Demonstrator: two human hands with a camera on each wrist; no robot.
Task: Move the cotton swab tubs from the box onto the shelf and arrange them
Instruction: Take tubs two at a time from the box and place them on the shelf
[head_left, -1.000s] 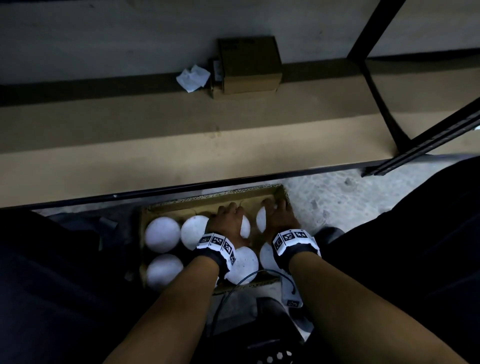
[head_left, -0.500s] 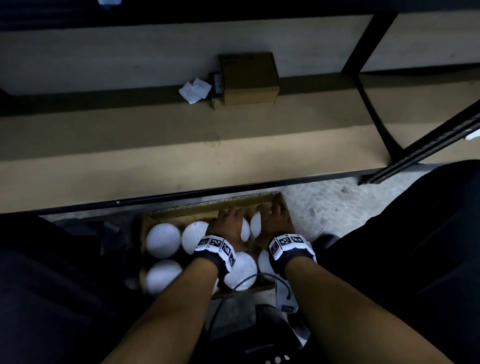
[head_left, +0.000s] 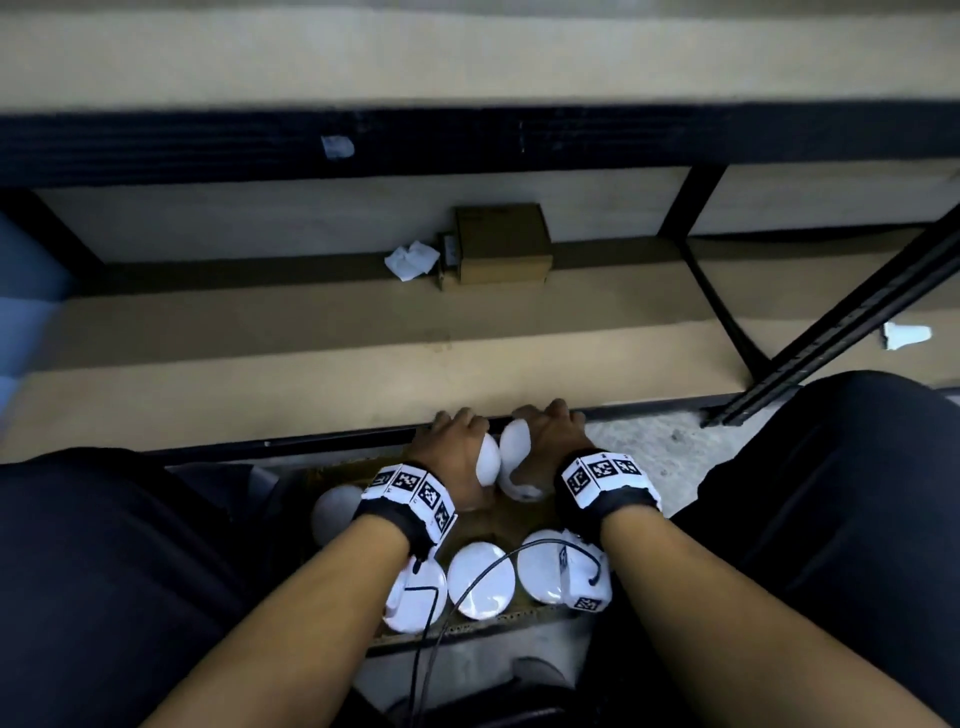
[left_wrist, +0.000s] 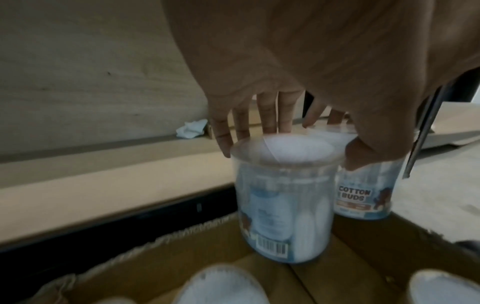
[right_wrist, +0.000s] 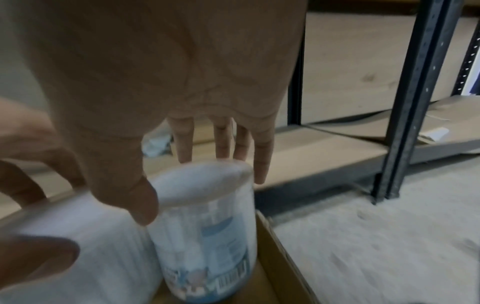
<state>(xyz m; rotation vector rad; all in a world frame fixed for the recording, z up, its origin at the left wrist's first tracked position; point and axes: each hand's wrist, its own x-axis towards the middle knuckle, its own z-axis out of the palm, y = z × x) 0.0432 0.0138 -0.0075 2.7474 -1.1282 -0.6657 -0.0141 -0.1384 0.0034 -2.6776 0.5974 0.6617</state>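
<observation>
The cotton swab tubs are clear cylinders with white lids and blue labels. My left hand (head_left: 457, 447) grips one tub (left_wrist: 283, 195) from above, its fingers (left_wrist: 267, 115) behind the lid and the thumb in front. My right hand (head_left: 550, 441) holds a second tub (right_wrist: 207, 226) the same way, its thumb (right_wrist: 140, 201) on the near side. Both tubs hang side by side, almost touching, above the far end of the cardboard box (head_left: 467, 631), just before the shelf's front edge. Several more tubs (head_left: 480, 582) stand in the box.
The lower shelf board (head_left: 311, 374) lies ahead, with a small cardboard carton (head_left: 501, 244) and crumpled white paper (head_left: 410, 260) at its back. A black upright post (head_left: 831, 338) stands to the right. My dark-clad legs flank the box. A cable (head_left: 431, 649) crosses its near edge.
Both hands have risen out of the box, each with a tub, and have moved forward to the shelf's front edge. The head view has tilted upward.
</observation>
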